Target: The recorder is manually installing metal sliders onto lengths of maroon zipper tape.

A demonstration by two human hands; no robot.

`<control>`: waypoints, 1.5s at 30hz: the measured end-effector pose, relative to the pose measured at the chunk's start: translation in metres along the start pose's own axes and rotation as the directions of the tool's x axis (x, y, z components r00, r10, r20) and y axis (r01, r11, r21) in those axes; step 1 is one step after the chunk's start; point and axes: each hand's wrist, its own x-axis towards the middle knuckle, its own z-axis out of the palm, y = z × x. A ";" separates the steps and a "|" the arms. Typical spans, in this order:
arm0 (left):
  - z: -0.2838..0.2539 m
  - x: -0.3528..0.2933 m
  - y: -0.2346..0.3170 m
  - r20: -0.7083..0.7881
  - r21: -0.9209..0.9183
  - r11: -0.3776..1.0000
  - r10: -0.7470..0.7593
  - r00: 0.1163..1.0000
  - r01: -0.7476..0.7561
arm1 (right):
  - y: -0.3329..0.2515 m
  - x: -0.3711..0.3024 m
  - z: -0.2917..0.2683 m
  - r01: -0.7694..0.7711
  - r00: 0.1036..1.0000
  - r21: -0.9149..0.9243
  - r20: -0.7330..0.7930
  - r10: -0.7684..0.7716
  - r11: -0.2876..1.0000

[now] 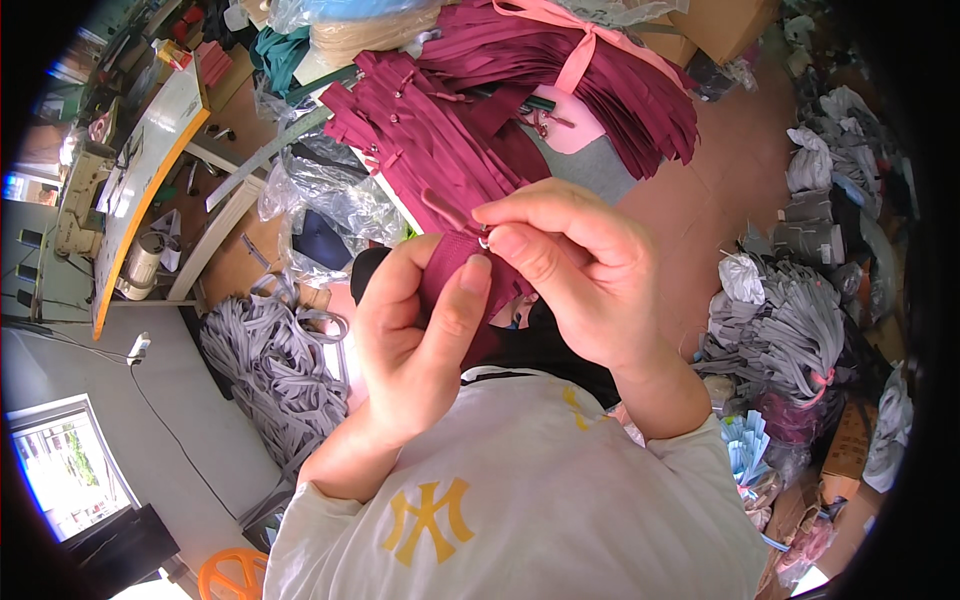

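A maroon zipper tape (452, 262) is pinched between the thumb and fingers of my left hand (405, 340), in front of my chest. The fingertips of my right hand (590, 275) close on a small metal slider (484, 241) at the tape's end. A maroon pull tab (442, 209) sticks out beside those fingertips. Just beyond my hands, a flat bundle of maroon zippers (425, 140) with metal sliders lies on a work surface. Behind it to the right, a second maroon bundle (640, 105) is tied with a pink ribbon (577, 60).
At left stand a yellow-edged table (155, 140) and a sewing machine (82, 200). Clear plastic bags (320, 185) lie near the work surface. Grey straps (270, 370) are heaped at left, more grey strips (780, 330) at right. An orange stool (228, 575) is at lower left.
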 end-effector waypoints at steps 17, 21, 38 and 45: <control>-0.001 -0.004 0.001 -0.009 0.032 0.999 0.012 1.000 -0.012 | -0.009 0.008 -0.014 0.211 0.972 -0.218 0.149 -0.181 0.953; -0.002 -0.004 0.002 -0.005 0.071 0.997 -0.002 1.000 0.002 | -0.008 0.010 -0.015 0.211 0.972 -0.219 0.147 -0.182 0.952; -0.023 0.010 -0.006 0.226 0.195 0.868 0.412 0.882 -0.456 | 0.000 0.008 -0.006 0.597 0.802 -0.096 0.094 -0.590 0.797; -0.026 0.014 -0.008 0.251 0.070 0.827 0.526 0.812 -0.558 | 0.005 -0.002 -0.010 0.425 0.884 0.205 0.114 -0.453 0.881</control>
